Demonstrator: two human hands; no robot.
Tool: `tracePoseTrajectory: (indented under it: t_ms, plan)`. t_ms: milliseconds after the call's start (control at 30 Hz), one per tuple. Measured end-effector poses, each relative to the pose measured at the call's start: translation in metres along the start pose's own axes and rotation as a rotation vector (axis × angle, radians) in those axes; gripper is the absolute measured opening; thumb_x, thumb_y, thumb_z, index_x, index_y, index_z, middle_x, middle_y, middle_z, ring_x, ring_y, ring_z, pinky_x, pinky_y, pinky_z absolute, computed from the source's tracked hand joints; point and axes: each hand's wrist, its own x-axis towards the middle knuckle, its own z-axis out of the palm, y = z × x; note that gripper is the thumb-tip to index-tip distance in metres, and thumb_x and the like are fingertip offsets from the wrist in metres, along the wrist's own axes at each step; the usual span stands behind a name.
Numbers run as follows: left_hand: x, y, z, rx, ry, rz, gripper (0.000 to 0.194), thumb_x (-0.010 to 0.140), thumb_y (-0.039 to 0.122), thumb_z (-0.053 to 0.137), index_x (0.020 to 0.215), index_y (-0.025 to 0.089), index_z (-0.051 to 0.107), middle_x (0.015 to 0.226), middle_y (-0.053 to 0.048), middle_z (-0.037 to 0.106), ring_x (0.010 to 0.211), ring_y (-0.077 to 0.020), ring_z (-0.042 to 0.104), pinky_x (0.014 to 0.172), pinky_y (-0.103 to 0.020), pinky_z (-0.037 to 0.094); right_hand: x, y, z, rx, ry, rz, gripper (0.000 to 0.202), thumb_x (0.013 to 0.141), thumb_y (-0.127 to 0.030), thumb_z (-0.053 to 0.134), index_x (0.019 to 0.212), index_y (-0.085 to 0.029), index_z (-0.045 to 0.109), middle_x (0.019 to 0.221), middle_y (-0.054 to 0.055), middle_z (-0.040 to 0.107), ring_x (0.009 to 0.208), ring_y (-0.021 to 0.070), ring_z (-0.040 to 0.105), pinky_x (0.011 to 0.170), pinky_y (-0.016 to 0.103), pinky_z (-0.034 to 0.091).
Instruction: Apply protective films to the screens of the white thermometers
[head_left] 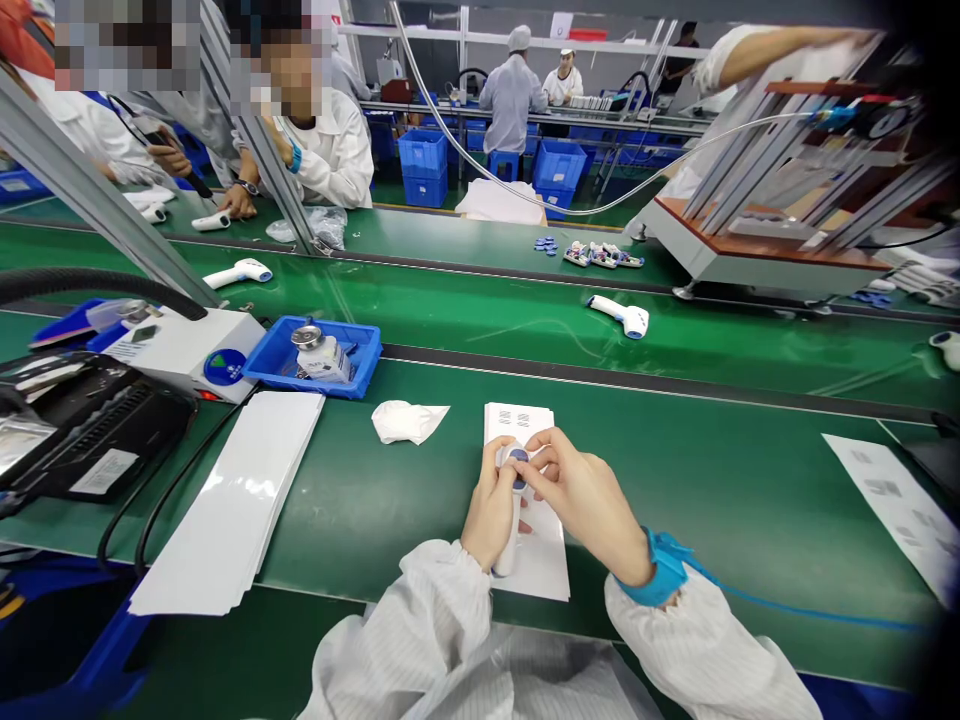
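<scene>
A white gun-shaped infrared thermometer [508,556] with a blue-purple face on its head is between my hands, its handle pointing toward me. My left hand [489,512] is closed around its head and upper handle, thumb near the face. Fingers bent, my right hand [589,495] grips the head from the right, thumb and fingertips at the face. Whether a small piece lies under those fingertips is hidden. Beneath both hands lies a stack of white sheets [551,570] with small printed marks at its far end. A blue wrist strap [660,570] circles my right wrist, its cord running right.
Left are a crumpled white tissue [407,422], glossy white sheets [225,500] and a blue tray [360,375] holding a bottle. Beyond, a green conveyor [450,310] carries thermometers, including one thermometer [621,315]. A printed sheet [892,500] lies right. Co-workers sit across.
</scene>
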Motion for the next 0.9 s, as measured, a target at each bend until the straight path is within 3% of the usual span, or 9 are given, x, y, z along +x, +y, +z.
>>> tracePoseTrajectory:
  t_ms: [133,300,400,467,567,633,700,800,900]
  plan:
    - [-0.001,0.002,0.000,-0.026,0.005,-0.019,0.038,0.090,0.053,0.040,0.124,0.035,0.045,0.091,-0.002,0.058,0.069,-0.0155,0.055,0.044,-0.022,0.052,0.003,0.005,0.002,0.282,-0.064,0.025,0.016,0.081,-0.027,0.056,0.095,-0.027,0.046,0.065,-0.005,0.066,0.058,0.0173,0.066,0.055,0.027,0.045]
    - [-0.002,0.005,-0.001,-0.093,0.005,-0.047,0.041,0.089,0.052,0.044,0.126,0.034,0.042,0.095,-0.002,0.053,0.072,-0.0156,0.057,0.044,-0.022,0.052,0.010,0.022,0.006,0.690,-0.129,0.134,0.024,0.078,-0.036,0.061,0.090,-0.023,0.045,0.057,-0.007,0.057,0.047,0.0127,0.057,0.046,0.024,0.043]
    - [-0.004,0.007,-0.004,-0.168,-0.031,-0.070,0.047,0.088,0.045,0.050,0.131,0.033,0.037,0.094,-0.002,0.050,0.067,-0.0130,0.054,0.045,-0.020,0.050,0.010,0.028,0.008,0.645,-0.015,0.102,0.025,0.079,-0.039,0.062,0.090,-0.021,0.050,0.072,-0.001,0.061,0.063,0.0142,0.061,0.054,0.026,0.048]
    - [-0.007,0.010,-0.006,-0.202,-0.085,-0.057,0.052,0.087,0.038,0.054,0.134,0.033,0.034,0.096,-0.002,0.050,0.064,-0.0108,0.052,0.047,-0.020,0.049,0.006,0.027,0.010,0.575,0.028,0.030,0.024,0.080,-0.037,0.063,0.095,-0.021,0.055,0.096,0.004,0.063,0.083,0.0170,0.063,0.071,0.031,0.053]
    - [-0.016,0.018,-0.009,-0.165,-0.162,0.052,0.056,0.085,0.031,0.057,0.136,0.033,0.034,0.104,-0.003,0.052,0.064,-0.0102,0.052,0.053,-0.022,0.049,0.000,0.015,0.014,0.511,0.043,-0.117,0.028,0.080,-0.029,0.064,0.107,-0.025,0.057,0.118,0.005,0.058,0.109,0.0209,0.057,0.095,0.039,0.047]
    - [-0.023,0.026,-0.009,-0.072,-0.167,0.143,0.060,0.083,0.026,0.058,0.138,0.032,0.034,0.114,-0.005,0.053,0.073,-0.0136,0.057,0.060,-0.026,0.052,-0.004,0.004,0.014,0.489,0.120,-0.185,0.029,0.079,-0.026,0.066,0.107,-0.026,0.057,0.118,0.005,0.058,0.114,0.0225,0.054,0.098,0.040,0.044]
    - [-0.030,0.033,-0.009,0.028,-0.129,0.236,0.065,0.080,0.020,0.060,0.138,0.030,0.035,0.128,-0.006,0.050,0.096,-0.0212,0.060,0.078,-0.032,0.054,-0.006,-0.007,0.012,0.477,0.197,-0.224,0.024,0.080,-0.026,0.066,0.103,-0.026,0.060,0.113,0.005,0.060,0.110,0.0232,0.055,0.097,0.041,0.044]
    - [-0.040,0.040,-0.007,0.093,-0.066,0.354,0.066,0.078,0.012,0.057,0.138,0.030,0.036,0.144,-0.003,0.040,0.132,-0.0259,0.040,0.110,-0.039,0.037,-0.007,-0.019,0.007,0.474,0.252,-0.263,0.013,0.085,-0.027,0.062,0.098,-0.027,0.063,0.107,0.005,0.064,0.105,0.0233,0.058,0.093,0.041,0.046]
    - [-0.045,0.042,-0.005,0.080,-0.026,0.330,0.067,0.077,0.009,0.055,0.138,0.031,0.038,0.141,-0.002,0.045,0.133,-0.0266,0.041,0.109,-0.040,0.039,-0.009,-0.024,0.005,0.478,0.282,-0.270,0.010,0.089,-0.026,0.056,0.096,-0.027,0.064,0.104,0.004,0.066,0.103,0.0223,0.059,0.091,0.039,0.046]
